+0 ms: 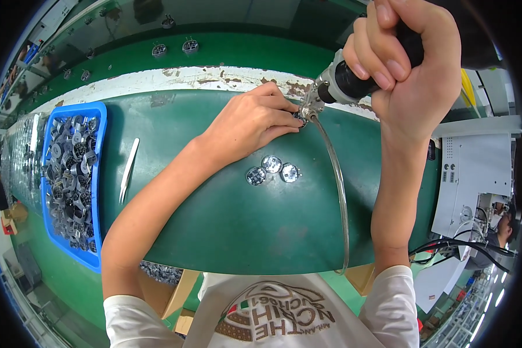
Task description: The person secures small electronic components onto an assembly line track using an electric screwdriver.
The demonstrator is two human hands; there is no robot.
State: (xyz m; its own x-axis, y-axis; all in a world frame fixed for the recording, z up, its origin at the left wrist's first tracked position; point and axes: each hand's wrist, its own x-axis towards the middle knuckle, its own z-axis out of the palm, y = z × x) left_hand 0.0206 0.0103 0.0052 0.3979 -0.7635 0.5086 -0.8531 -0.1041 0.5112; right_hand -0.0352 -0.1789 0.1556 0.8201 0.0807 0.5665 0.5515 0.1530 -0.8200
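Observation:
My right hand [414,75] is wrapped around the dark body of a powered screwdriver [351,81], tilted with its metal tip pointing down and left. A clear hose [337,180] runs from that tip toward the bench's near edge. Below the tip, the fingers of my left hand [246,122] pinch a small round electronic part [300,118], mostly hidden by fingers and tool. Closer to me, three round circuit-board parts [272,164] lie together on the green bench mat [243,226].
At left stands a blue tray [102,151] full of small round parts, with metal tweezers [129,171] beside it. Beyond a chipped white ledge [214,75], several round parts [189,46] sit on a green strip. A pale machine [475,162] and black cables [464,242] are at right.

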